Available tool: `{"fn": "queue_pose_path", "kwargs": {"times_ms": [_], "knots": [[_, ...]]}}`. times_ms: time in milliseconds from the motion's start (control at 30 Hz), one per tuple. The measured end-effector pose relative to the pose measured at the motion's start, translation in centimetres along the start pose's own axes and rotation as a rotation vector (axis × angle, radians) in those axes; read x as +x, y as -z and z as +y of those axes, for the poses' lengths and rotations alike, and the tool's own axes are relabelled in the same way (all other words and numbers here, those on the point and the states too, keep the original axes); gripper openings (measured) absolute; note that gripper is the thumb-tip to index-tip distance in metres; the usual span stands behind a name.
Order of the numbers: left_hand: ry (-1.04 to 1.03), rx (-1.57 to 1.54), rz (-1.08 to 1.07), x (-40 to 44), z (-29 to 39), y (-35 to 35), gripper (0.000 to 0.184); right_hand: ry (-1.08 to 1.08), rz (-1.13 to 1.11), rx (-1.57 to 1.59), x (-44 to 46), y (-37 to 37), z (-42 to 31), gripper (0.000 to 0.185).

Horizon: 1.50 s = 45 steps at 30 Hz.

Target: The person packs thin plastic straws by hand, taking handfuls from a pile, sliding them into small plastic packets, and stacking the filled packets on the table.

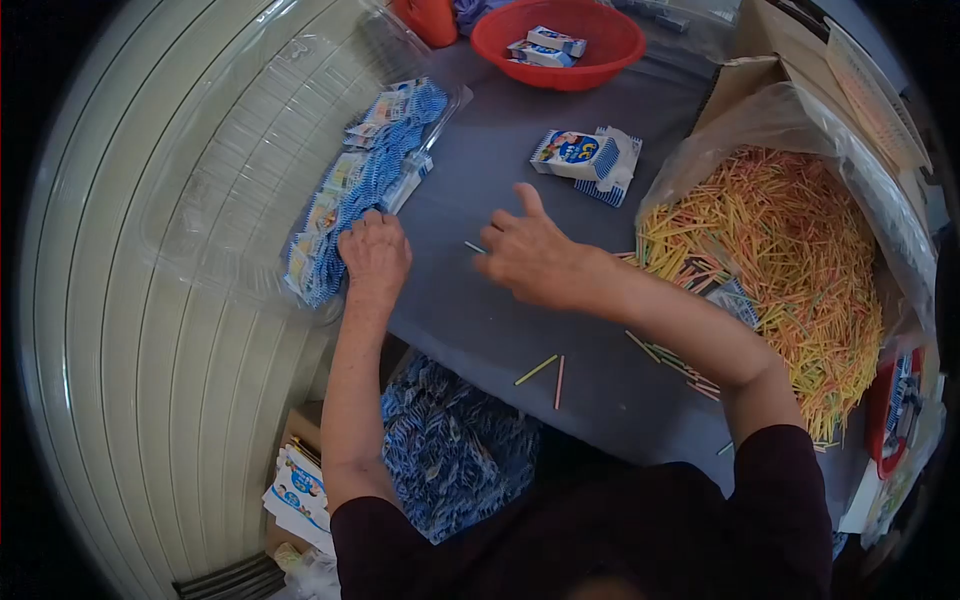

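Note:
My left hand (375, 252) is at the near side of a row of small blue-and-white striped packets (340, 205). Its fingers are bent and closed against a packet in the row, the fingertips partly hidden. The row stands packed along the right side of a clear plastic tray (225, 160). Above the grey table, my right hand (530, 250) has its thumb stretched away from loosely curled fingers, with nothing visible between them. A short pale stick (475, 247) shows beside its fingertips. Beyond this hand lie a few striped packets (580, 155), one resting on another.
At right, a lined cardboard box (775, 85) spills a heap of coloured thin sticks (780, 270). Loose sticks (558, 382) lie near the grey table's (450, 320) front edge. A red bowl (620, 45) with several packets stands at the back. Blue patterned cloth (450, 440) is below.

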State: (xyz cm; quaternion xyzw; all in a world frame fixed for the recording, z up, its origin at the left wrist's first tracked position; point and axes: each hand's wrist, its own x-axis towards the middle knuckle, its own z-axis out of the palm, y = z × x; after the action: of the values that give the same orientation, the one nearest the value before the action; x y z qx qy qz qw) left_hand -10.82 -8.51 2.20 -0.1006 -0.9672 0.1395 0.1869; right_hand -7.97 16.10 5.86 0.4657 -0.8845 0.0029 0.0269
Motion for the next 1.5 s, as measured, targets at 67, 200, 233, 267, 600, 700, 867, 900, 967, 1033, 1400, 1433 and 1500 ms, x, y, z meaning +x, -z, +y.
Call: {"fn": "queue_pose_path", "kwargs": {"times_ms": [67,200,233,267,600,700,867,900,967,1033,1400,1433,1500], "knots": [[0.01,-0.089,-0.01,-0.3,0.4,1.4,0.022,0.047,0.015,-0.025,-5.0,2.1,-1.2,0.028],[-0.005,-0.194,0.364,4.1,-2.7,1.0,0.042,0.028,0.013,0.146,-14.6,4.7,-2.2,0.024],[0.022,-0.176,0.301,6.0,-3.7,1.3,0.05,-0.009,-0.025,0.221,-16.5,5.3,-2.4,0.027],[0.053,-0.155,0.237,7.8,-4.7,1.7,0.057,-0.003,-0.028,0.213,-18.1,5.9,-2.6,0.027],[-0.107,-0.661,-0.182,17.0,-3.5,-7.5,0.065,-0.572,0.116,0.439,-27.4,5.8,-3.4,0.03],[-0.162,-0.636,0.022,16.1,-5.2,-5.1,0.059,-0.659,0.238,0.379,-30.2,5.4,-2.9,0.024],[-0.074,-0.546,0.333,14.2,-3.8,0.4,0.05,-0.803,0.397,0.162,-35.1,5.3,-1.3,0.02],[-0.068,-0.534,0.313,12.3,-2.9,2.9,0.05,-0.839,0.395,0.113,-35.7,5.0,-1.1,0.02],[-0.174,-0.85,0.058,6.3,4.8,9.9,0.028,-0.812,0.361,0.029,-36.3,5.7,-1.3,0.023],[-0.299,-1.077,-0.212,-1.8,12.1,14.6,0.013,-0.781,0.362,-0.107,-37.0,5.8,-1.5,0.027],[0.187,-0.441,-0.257,-17.1,18.9,10.2,0.091,-0.606,0.353,0.013,-35.6,4.9,-4.9,0.055],[0.135,-0.44,-0.433,-17.8,20.3,10.0,0.098,-0.587,0.363,0.025,-36.9,4.4,-6.2,0.055],[-0.067,-0.578,-0.378,-16.8,24.5,11.5,0.099,-0.474,0.343,0.198,-39.5,2.9,-8.9,0.062]]}}
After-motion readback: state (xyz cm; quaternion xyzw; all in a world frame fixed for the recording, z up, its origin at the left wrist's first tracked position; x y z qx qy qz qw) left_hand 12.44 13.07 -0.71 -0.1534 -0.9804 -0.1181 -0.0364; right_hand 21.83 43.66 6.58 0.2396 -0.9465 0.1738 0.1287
